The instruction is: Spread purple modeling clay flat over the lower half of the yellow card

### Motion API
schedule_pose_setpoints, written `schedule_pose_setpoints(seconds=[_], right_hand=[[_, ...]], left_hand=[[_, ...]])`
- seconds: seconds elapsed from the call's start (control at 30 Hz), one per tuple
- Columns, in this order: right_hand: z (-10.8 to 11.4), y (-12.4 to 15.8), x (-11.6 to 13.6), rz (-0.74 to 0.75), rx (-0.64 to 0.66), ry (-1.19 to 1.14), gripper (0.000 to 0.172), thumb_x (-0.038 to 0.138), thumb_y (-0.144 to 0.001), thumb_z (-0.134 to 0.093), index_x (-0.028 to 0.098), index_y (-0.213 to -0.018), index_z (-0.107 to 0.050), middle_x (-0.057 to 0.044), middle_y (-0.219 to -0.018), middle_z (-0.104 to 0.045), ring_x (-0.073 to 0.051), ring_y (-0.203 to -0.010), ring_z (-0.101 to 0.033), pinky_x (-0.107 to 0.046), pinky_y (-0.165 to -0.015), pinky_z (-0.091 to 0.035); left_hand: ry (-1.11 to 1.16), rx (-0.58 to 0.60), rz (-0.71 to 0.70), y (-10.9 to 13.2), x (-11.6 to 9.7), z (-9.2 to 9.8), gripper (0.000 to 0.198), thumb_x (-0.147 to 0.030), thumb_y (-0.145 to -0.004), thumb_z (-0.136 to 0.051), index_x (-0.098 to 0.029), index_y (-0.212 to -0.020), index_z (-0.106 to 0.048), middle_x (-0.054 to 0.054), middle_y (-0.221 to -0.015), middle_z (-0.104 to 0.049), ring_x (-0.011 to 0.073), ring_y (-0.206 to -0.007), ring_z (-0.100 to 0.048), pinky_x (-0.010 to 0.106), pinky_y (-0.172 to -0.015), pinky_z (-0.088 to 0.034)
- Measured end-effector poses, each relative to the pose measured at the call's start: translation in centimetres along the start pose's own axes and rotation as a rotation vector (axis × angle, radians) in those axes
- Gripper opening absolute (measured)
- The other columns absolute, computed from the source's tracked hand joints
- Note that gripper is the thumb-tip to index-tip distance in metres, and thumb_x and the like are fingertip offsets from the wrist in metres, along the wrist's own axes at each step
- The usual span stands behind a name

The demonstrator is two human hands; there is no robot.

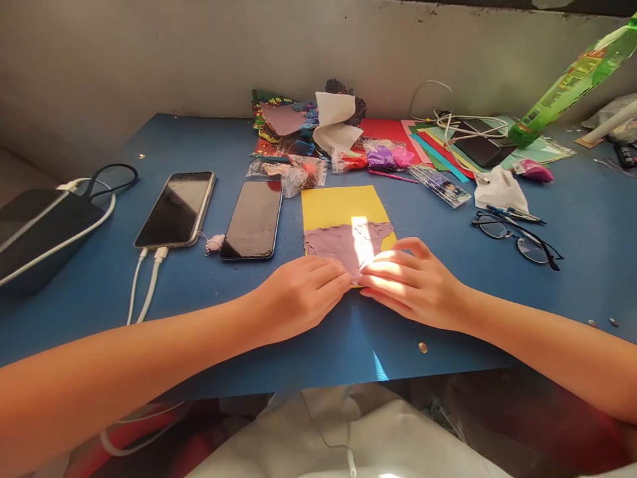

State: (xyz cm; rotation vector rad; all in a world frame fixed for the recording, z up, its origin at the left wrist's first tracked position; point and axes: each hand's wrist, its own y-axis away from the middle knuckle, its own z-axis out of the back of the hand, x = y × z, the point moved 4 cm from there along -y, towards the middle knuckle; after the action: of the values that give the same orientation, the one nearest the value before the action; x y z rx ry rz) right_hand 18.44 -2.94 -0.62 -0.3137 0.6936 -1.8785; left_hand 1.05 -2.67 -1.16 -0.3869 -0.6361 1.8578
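A yellow card (pixel 338 204) lies on the blue table, its lower part covered with a thin, uneven layer of purple modelling clay (pixel 326 240). My left hand (pixel 303 292) is at the card's lower left, fingers pressed together and curled over the near edge, hiding that corner. From the right, my right hand (pixel 415 285) reaches over the lower right corner with its fingers stretched and slightly apart, tips touching the clay near the bottom edge. A bright strip of sunlight crosses the clay and the right fingers. Both sets of fingertips nearly meet.
Two phones, a cabled one (pixel 176 209) and a dark one (pixel 253 219), lie left of the card. Behind are clay packets (pixel 381 156), coloured paper (pixel 423 143) and tissue (pixel 500 189). Glasses (pixel 517 239) rest at right. A green bottle (pixel 572 83) leans at back right.
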Motion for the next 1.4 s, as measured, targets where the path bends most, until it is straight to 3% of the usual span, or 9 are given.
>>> schedule_pose_setpoints(seconds=[0.13,0.3,0.53,0.77,0.97,1.1,1.27,1.4], right_hand=[[-0.45,0.22,-0.25,-0.026,-0.020,0.021,0.018,0.012,-0.091,-0.060,0.021,-0.107,-0.057,-0.001,-0.087,-0.075,-0.015,-0.080,-0.068,-0.035,-0.079,-0.048],[-0.85,0.28,-0.42,-0.044,0.009,-0.006,0.020,0.017,-0.094,-0.057,0.021,-0.113,-0.057,-0.004,-0.091,-0.073,-0.016,-0.083,-0.066,-0.035,-0.079,-0.048],[-0.75,-0.04,-0.19,-0.012,-0.031,0.009,0.010,0.015,-0.093,-0.059,0.020,-0.101,-0.059,-0.003,-0.087,-0.074,-0.015,-0.081,-0.066,-0.033,-0.075,-0.050],[-0.62,0.37,-0.60,-0.010,-0.020,0.026,0.014,0.014,-0.092,-0.059,0.021,-0.104,-0.061,-0.002,-0.088,-0.073,-0.015,-0.083,-0.063,-0.034,-0.077,-0.046],[-0.45,0.33,-0.75,0.041,0.048,0.171,0.010,0.018,-0.094,-0.058,0.022,-0.088,-0.063,0.001,-0.082,-0.071,-0.013,-0.077,-0.063,-0.034,-0.077,-0.045],[-0.22,0.10,-0.65,0.083,0.001,0.217,0.005,0.016,-0.092,-0.062,0.021,-0.089,-0.063,0.001,-0.084,-0.072,-0.012,-0.079,-0.062,-0.032,-0.078,-0.045],[-0.23,-0.15,-0.23,0.136,-0.039,0.213,0.018,0.011,-0.093,-0.057,0.021,-0.078,-0.062,0.002,-0.085,-0.072,-0.011,-0.083,-0.062,-0.030,-0.079,-0.045],[-0.18,-0.10,-0.20,0.131,-0.030,0.253,0.018,0.010,-0.091,-0.060,0.018,-0.075,-0.062,0.000,-0.083,-0.073,-0.013,-0.081,-0.063,-0.030,-0.074,-0.047]], left_hand=[[0.005,0.000,0.015,-0.03,0.06,0.01,0.015,-0.013,-0.097,-0.049,-0.012,-0.096,-0.064,0.008,-0.089,-0.075,0.0158,-0.079,-0.072,0.028,-0.075,-0.061],[0.008,-0.054,0.055,0.17,0.04,-0.06,0.015,-0.013,-0.096,-0.050,-0.014,-0.094,-0.065,0.007,-0.089,-0.076,0.0151,-0.080,-0.073,0.027,-0.077,-0.061],[-0.006,-0.062,0.036,0.32,-0.19,-0.04,0.016,-0.010,-0.094,-0.053,-0.010,-0.102,-0.067,0.008,-0.097,-0.078,0.0182,-0.087,-0.075,0.030,-0.080,-0.063],[-0.003,-0.058,0.032,0.53,-0.03,-0.05,0.023,-0.007,-0.094,-0.048,-0.014,-0.098,-0.069,0.006,-0.096,-0.078,0.0165,-0.089,-0.075,0.026,-0.080,-0.063],[0.005,-0.045,0.008,0.51,-0.08,-0.08,0.022,-0.004,-0.093,-0.048,-0.009,-0.098,-0.068,0.009,-0.094,-0.078,0.0191,-0.090,-0.075,0.030,-0.078,-0.063],[-0.010,-0.060,0.021,0.45,-0.06,-0.06,0.021,-0.006,-0.094,-0.048,-0.011,-0.097,-0.069,0.007,-0.093,-0.078,0.0176,-0.088,-0.075,0.028,-0.078,-0.063],[-0.002,-0.062,0.014,0.41,-0.15,-0.15,0.019,-0.007,-0.094,-0.050,-0.011,-0.097,-0.069,0.007,-0.094,-0.078,0.0174,-0.088,-0.075,0.027,-0.078,-0.063],[0.003,-0.053,0.013,0.43,-0.20,-0.11,0.018,-0.008,-0.094,-0.051,-0.011,-0.098,-0.069,0.008,-0.095,-0.078,0.0171,-0.086,-0.076,0.027,-0.078,-0.063]])
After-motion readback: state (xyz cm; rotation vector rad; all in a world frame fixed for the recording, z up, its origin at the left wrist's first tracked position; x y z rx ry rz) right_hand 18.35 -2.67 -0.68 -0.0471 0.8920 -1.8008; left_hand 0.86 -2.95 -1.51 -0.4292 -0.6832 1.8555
